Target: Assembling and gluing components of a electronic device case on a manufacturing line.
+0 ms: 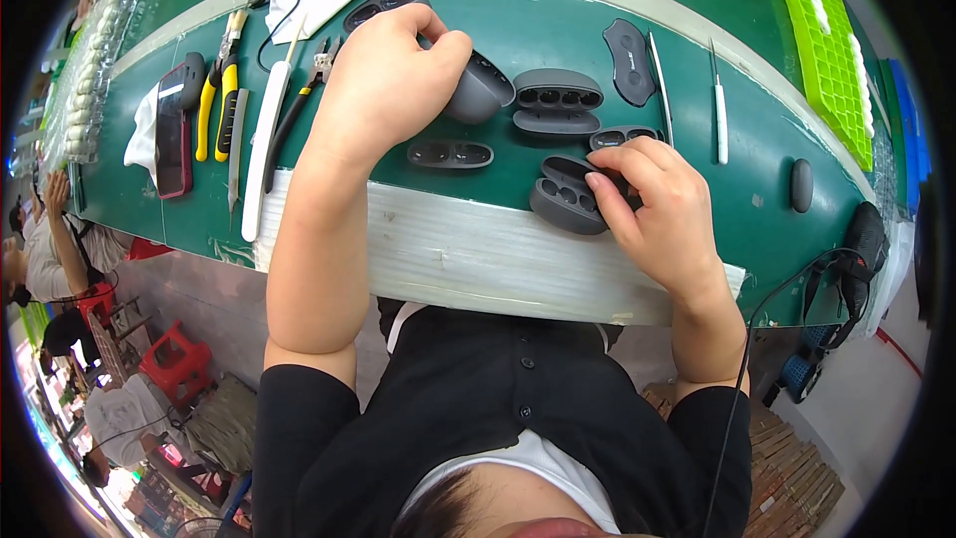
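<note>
Green counter [767,244] fills most of the view, pale strip [478,254] along its near edge. L. hand [403,65] next, reaching across the counter, thumb and fingers curled — firm hold or not, can't tell, the hand's own back hides it. R. hand [662,199], nearer the body, half-curled, thumb and index slightly apart at the right end of a case; can't tell if it's pinching.

Now the cases, all dk. grey. First case [480,95] sits just right of L. hand, right up against it, tilted, its open side up. Second case [560,124], lid open, lies btw. the two hands, well clear of L., up-left of R. Third case [570,217], also open, is immediately left of R. hand's thumb, by the strip's far edge — then the small stuff: oblong insert [450,155], flat below L. hand, & dk. oval piece [802,185], far right.
</note>
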The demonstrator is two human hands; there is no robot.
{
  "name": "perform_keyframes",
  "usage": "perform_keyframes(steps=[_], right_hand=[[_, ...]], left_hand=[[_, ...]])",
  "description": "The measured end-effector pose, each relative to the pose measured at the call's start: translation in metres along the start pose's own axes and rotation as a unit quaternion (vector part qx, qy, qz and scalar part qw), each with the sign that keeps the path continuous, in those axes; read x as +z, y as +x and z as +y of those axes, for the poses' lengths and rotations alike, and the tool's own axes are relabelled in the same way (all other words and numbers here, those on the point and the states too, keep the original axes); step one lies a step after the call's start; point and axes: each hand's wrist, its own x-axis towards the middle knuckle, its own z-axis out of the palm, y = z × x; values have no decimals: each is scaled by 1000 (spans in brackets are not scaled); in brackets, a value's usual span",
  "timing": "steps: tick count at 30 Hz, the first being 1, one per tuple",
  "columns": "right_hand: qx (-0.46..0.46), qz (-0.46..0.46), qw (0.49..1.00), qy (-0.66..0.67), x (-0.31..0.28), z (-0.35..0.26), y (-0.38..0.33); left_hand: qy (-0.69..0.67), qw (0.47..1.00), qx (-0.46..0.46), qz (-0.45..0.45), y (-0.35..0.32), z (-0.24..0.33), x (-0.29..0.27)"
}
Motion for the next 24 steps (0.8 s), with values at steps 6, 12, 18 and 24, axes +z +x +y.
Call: perform_keyframes(steps=[6, 12, 18, 24], right_hand=[[7, 1, 1000, 13, 1, 3, -1], [54, 130, 987, 80, -20, 11, 7], [190, 255, 940, 124, -31, 46, 17], [160, 191, 966, 71, -32, 48, 28]], left_hand=[[2, 999, 31, 6, 4, -3, 9], [-17, 1000, 20, 14, 6, -5, 19], [-113, 993, 13, 4, 3, 10, 29], [-133, 991, 17, -21, 1, 10, 25]])
